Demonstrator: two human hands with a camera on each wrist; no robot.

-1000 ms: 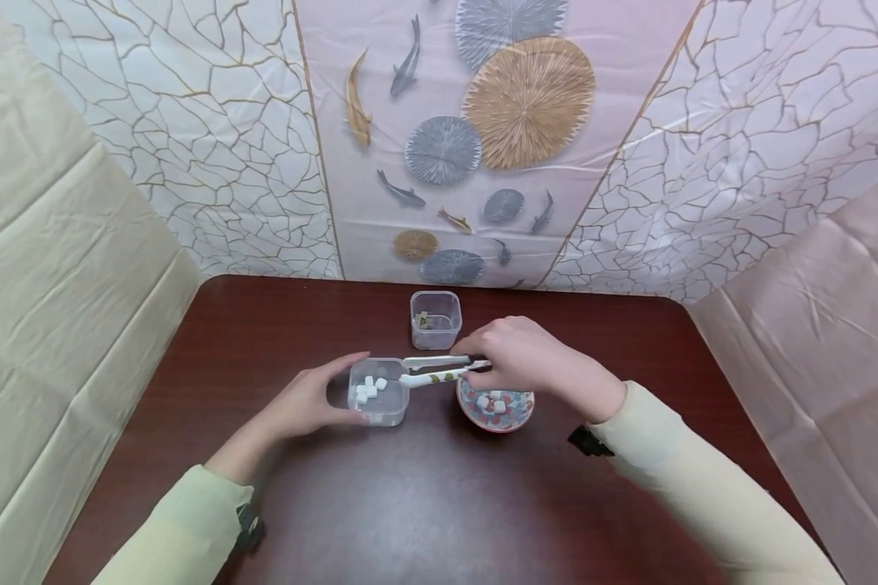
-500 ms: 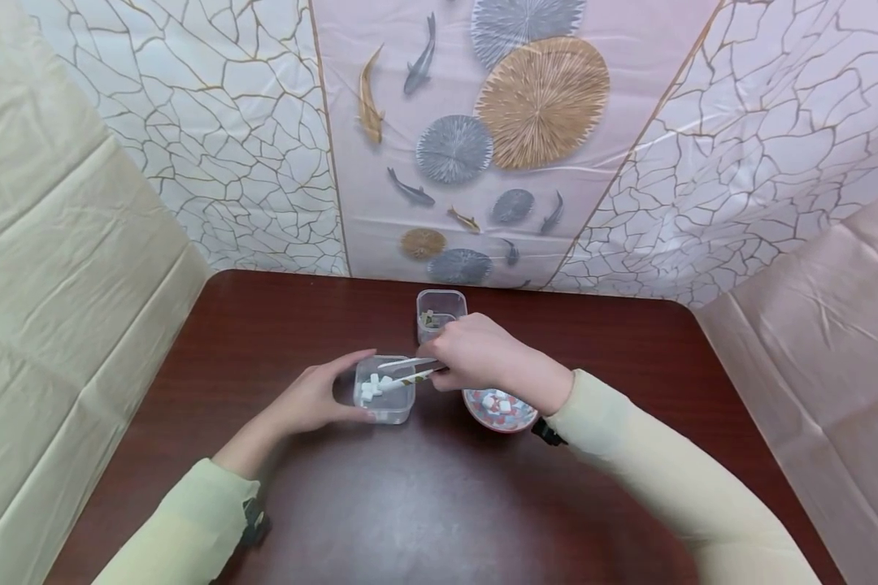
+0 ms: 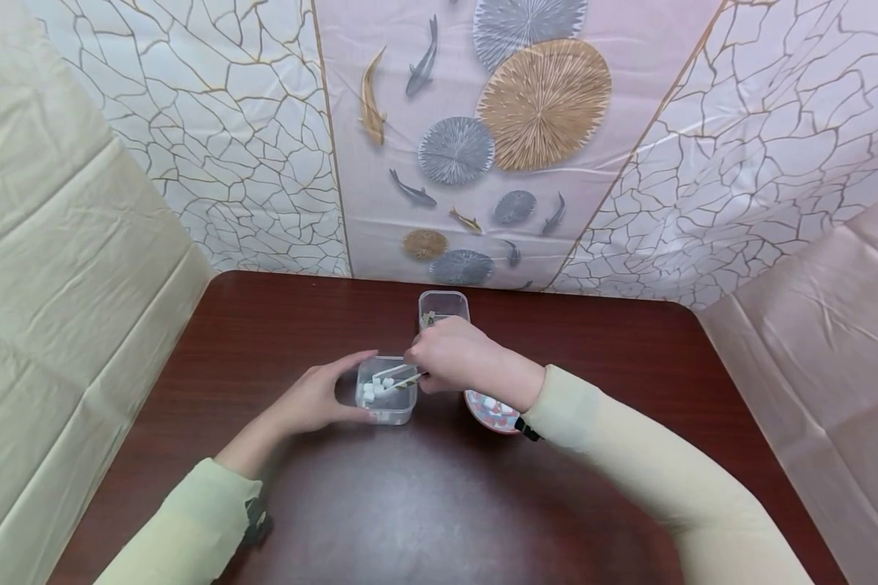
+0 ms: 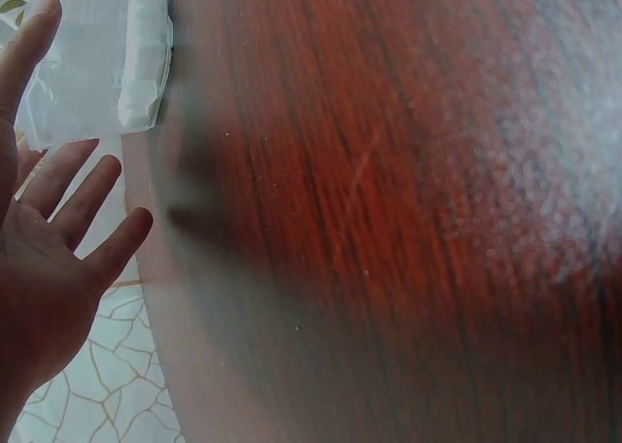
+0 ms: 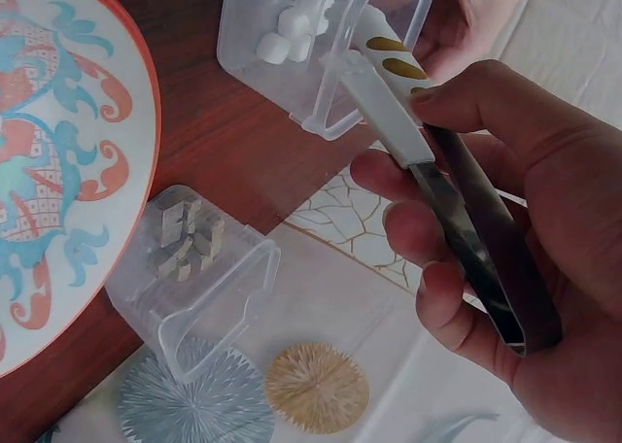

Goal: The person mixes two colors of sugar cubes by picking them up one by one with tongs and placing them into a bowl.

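In the head view, the left hand [image 3: 310,402] holds a clear container [image 3: 391,418] on the dark reddish tabletop [image 3: 410,504], thumb at its near side and fingertips at the far side. The right hand [image 3: 454,353] pinches tongs [image 3: 407,381], whose two pale arms reach into that container, spread apart, near several white cubes [image 3: 373,392]; contact between tips and cubes cannot be told. A patterned bowl [image 3: 493,417], partly under the right forearm, contains white pieces. A second clear container [image 3: 445,302] stands behind the right hand. Patterned cloth [image 3: 541,101] hangs beyond.

In the left wrist view, the thumb lies along the clear container's side, while other fingers spread below it; the cubes show as a white row through the wall.

In the right wrist view, thumb and fingers grip the tongs' dark metal part. Their white arms, one bearing gold leaf marks, enter the container's opening. The second clear container holds small brownish pieces, beside the red-rimmed bowl.
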